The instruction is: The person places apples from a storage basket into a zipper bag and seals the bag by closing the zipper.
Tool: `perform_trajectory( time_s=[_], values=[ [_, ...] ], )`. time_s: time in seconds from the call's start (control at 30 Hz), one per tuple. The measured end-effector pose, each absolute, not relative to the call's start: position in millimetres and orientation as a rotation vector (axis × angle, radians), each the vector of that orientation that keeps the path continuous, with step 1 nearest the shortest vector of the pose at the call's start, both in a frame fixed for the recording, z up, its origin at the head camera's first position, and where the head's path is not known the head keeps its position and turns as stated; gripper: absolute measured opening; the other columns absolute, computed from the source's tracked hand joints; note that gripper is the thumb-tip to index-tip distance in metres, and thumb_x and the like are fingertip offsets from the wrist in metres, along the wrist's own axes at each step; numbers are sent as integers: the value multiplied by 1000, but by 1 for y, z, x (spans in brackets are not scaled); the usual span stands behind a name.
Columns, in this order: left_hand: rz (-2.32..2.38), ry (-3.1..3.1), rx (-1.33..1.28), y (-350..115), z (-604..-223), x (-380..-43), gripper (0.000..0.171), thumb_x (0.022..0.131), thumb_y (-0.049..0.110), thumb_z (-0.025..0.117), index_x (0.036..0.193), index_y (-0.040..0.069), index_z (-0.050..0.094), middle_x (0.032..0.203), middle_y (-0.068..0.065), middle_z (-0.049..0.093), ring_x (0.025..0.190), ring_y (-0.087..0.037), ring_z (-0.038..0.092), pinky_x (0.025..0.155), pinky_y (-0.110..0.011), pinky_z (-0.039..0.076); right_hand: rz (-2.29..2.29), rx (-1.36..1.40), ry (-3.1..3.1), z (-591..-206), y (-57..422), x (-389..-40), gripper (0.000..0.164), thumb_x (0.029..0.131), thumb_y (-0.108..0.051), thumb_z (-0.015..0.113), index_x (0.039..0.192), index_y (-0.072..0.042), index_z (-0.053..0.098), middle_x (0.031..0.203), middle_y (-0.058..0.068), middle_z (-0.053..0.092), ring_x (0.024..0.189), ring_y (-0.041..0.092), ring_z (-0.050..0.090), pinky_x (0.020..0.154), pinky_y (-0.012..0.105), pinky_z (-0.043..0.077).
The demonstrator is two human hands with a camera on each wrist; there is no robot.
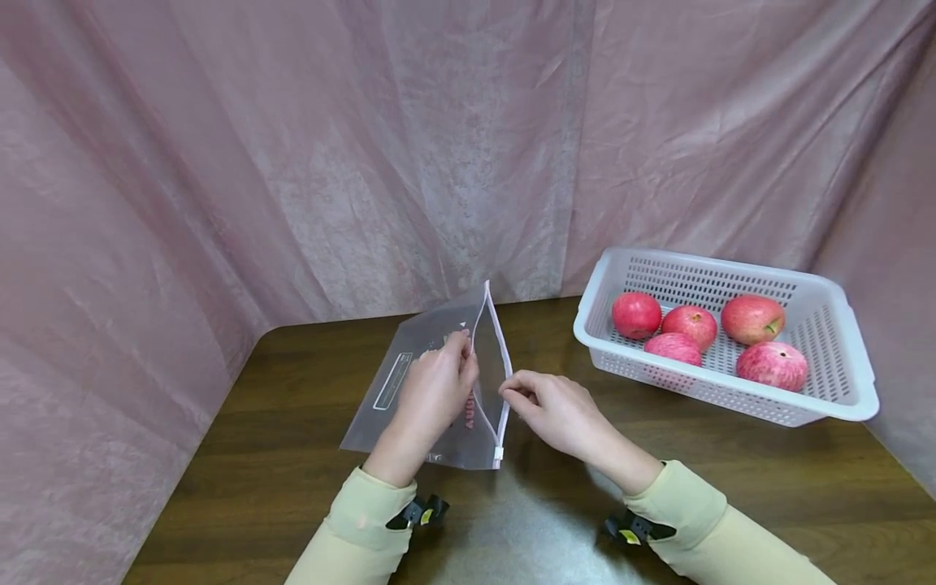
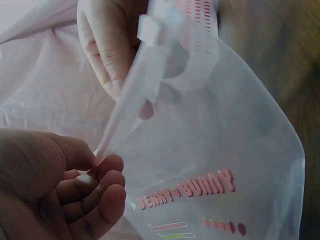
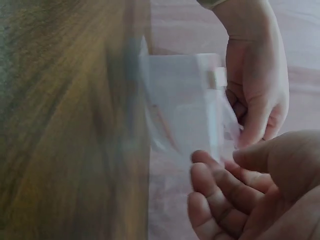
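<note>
A translucent plastic zip bag (image 1: 462, 448) with pink lettering stands tilted over the table, its mouth parted and facing right. My left hand (image 1: 437, 375) pinches the near-side lip of the mouth between thumb and fingers. On the opposite lip, the thumb and forefinger of my right hand (image 1: 556, 408) pinch the white zip strip. The white slider (image 1: 499, 453) sits at the end of the zip closest to me. In the left wrist view, the words on the bag (image 2: 200, 135) show near the left fingertips. The right wrist view has both hands at the mouth, partly blurred.
At the right of the wooden table (image 1: 292, 406) stands a white perforated plastic basket (image 1: 731, 386) holding several red apples (image 1: 771, 366). Pink curtains (image 1: 439, 162) hang behind the table and along its sides. A dark strap with a small device circles each sleeve cuff.
</note>
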State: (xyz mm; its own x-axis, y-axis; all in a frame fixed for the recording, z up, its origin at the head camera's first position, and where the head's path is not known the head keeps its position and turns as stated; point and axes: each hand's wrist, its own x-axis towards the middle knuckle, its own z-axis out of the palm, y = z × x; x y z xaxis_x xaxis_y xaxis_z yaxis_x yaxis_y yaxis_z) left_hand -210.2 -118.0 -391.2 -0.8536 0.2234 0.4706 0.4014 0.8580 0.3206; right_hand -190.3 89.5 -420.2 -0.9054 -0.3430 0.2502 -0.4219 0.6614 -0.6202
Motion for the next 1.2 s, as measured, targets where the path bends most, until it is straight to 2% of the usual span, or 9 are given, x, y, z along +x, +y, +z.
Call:
perform_trajectory(
  time_s=[0.1, 0.33, 0.4, 0.6, 0.77, 0.87, 1.03, 1.13, 1.2],
  values=[
    [-559, -2547, -472, -120, -391, -207, 4, 100, 7, 72, 102, 6, 68, 67, -1, 61, 52, -22, 55, 49, -40, 43, 1034, 663, -2763, -417, 91, -189, 14, 107, -20, 72, 117, -22, 82, 80, -13, 69, 74, 8, 61, 70, 39, 49],
    [-658, -2547, -458, -128, -384, -203, 7, 100, 7, 74, 105, 6, 70, 67, 5, 61, 52, -16, 53, 50, -36, 43, 939, 707, -2725, -412, 97, -187, 17, 103, -16, 77, 117, -23, 84, 108, -9, 81, 89, 16, 73, 72, 42, 53],
    [-685, -2583, -465, -131, -382, -203, 9, 100, 6, 74, 108, 6, 71, 69, 6, 60, 55, -15, 54, 54, -36, 44, 930, 711, -2728, -412, 98, -187, 17, 103, -16, 78, 117, -23, 84, 109, -9, 81, 89, 16, 74, 72, 42, 53],
    [-743, -2626, -482, -137, -376, -202, 15, 98, 2, 70, 112, 4, 71, 73, 5, 59, 58, -14, 53, 56, -37, 45, 895, 740, -2691, -413, 102, -187, 19, 97, -13, 84, 113, -23, 84, 102, -12, 81, 83, 13, 73, 67, 38, 51],
    [-691, -2578, -483, -139, -372, -202, 15, 96, 1, 68, 110, 4, 71, 72, 3, 59, 59, -18, 52, 57, -40, 46, 801, 725, -2611, -416, 104, -190, 14, 90, -22, 92, 99, -26, 84, 86, -17, 76, 75, 11, 71, 62, 37, 49],
    [-679, -2560, -474, -140, -371, -201, 14, 95, 0, 68, 108, 5, 68, 72, 2, 60, 59, -19, 53, 59, -42, 47, 734, 759, -2527, -419, 106, -192, 13, 88, -24, 94, 94, -28, 83, 85, -17, 73, 74, 10, 69, 61, 36, 50],
    [-687, -2566, -470, -140, -370, -199, 12, 95, 0, 66, 106, 6, 65, 73, 2, 60, 60, -19, 53, 59, -41, 47, 670, 900, -2376, -421, 108, -195, 13, 88, -20, 94, 93, -25, 84, 104, -9, 66, 79, 13, 69, 66, 37, 55],
    [-690, -2587, -467, -138, -369, -199, 10, 96, 1, 67, 104, 7, 65, 73, 2, 60, 60, -19, 54, 59, -40, 47, 658, 991, -2342, -421, 109, -196, 12, 91, -17, 92, 95, -23, 82, 121, -5, 69, 88, 15, 74, 71, 39, 58],
    [-685, -2596, -462, -138, -369, -199, 9, 96, 1, 68, 103, 7, 65, 73, 2, 59, 60, -19, 53, 59, -40, 47, 664, 1041, -2346, -421, 109, -196, 12, 93, -15, 90, 97, -22, 80, 130, -4, 73, 99, 17, 77, 77, 40, 61]
  ],
)
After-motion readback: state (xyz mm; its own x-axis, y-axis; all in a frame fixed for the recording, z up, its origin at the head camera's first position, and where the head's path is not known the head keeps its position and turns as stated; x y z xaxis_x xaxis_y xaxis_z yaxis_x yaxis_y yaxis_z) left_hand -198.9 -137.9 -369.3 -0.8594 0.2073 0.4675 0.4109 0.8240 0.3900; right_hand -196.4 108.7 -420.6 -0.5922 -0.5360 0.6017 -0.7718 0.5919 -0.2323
